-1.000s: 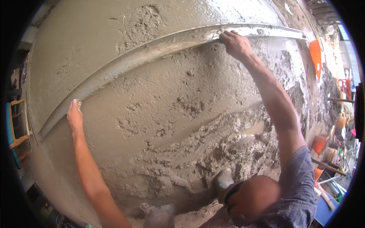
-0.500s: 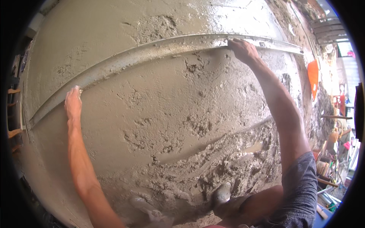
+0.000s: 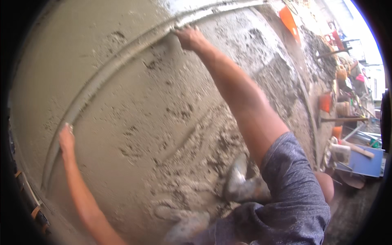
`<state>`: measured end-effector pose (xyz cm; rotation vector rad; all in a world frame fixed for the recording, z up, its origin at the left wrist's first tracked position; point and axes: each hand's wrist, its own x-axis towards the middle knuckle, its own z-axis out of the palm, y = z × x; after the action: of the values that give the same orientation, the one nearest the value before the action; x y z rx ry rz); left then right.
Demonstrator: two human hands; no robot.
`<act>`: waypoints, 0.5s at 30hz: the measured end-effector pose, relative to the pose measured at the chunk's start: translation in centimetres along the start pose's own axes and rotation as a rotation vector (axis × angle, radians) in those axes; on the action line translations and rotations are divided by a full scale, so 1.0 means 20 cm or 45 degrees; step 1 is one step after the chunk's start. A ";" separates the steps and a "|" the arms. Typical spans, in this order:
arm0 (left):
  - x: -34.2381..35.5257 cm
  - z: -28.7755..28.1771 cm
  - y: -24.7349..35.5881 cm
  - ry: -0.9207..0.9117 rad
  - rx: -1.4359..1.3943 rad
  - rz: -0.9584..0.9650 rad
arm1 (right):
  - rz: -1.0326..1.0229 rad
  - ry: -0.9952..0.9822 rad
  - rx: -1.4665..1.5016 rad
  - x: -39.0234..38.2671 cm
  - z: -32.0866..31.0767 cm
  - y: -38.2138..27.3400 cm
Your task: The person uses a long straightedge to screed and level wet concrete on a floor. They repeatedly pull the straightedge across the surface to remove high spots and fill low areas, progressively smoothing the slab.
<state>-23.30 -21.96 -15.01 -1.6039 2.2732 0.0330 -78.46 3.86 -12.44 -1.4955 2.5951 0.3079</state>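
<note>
A long metal screed bar [image 3: 120, 61], smeared with grey mud, lies across wet concrete [image 3: 108, 151]; fisheye bending makes it look curved. My left hand [image 3: 67, 139] is closed on its near edge toward the left end, with the arm stretched out. Farther along, my right hand [image 3: 190, 38] grips the same edge, knuckles up and the fingertips partly hidden. Smooth concrete lies beyond the bar. On my side the surface is pitted and rough, and some motion blur softens it.
Two mud-covered boots [image 3: 241, 177] stand in churned concrete below me. At the right edge are an orange piece [image 3: 290, 23], an orange container [image 3: 325, 102], a blue panel [image 3: 361, 160] and several long-handled tools. Wooden pieces [image 3: 36, 211] line the lower left rim.
My view has swung to the right, bringing more of the tools and the blue panel into sight. The bar now slants more steeply in the picture, with both hands still on it.
</note>
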 end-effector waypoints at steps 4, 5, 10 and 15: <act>0.10 -0.16 -0.39 0.171 0.060 0.286 | -0.276 0.102 0.004 -0.05 -0.46 -0.03; 0.05 -0.24 -0.40 0.069 0.069 0.252 | -0.337 0.141 0.232 -0.14 -0.64 0.01; 0.10 -0.27 -0.03 -0.118 -0.141 0.492 | -0.395 0.265 -0.342 -0.18 -1.04 0.66; 0.00 -0.28 -0.28 -0.007 0.051 0.229 | -0.086 -0.109 -0.341 -0.22 -1.07 0.10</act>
<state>-19.76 -25.14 -8.81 -1.3734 2.3920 0.0363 -78.20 3.25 9.53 -1.6063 2.5085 0.7196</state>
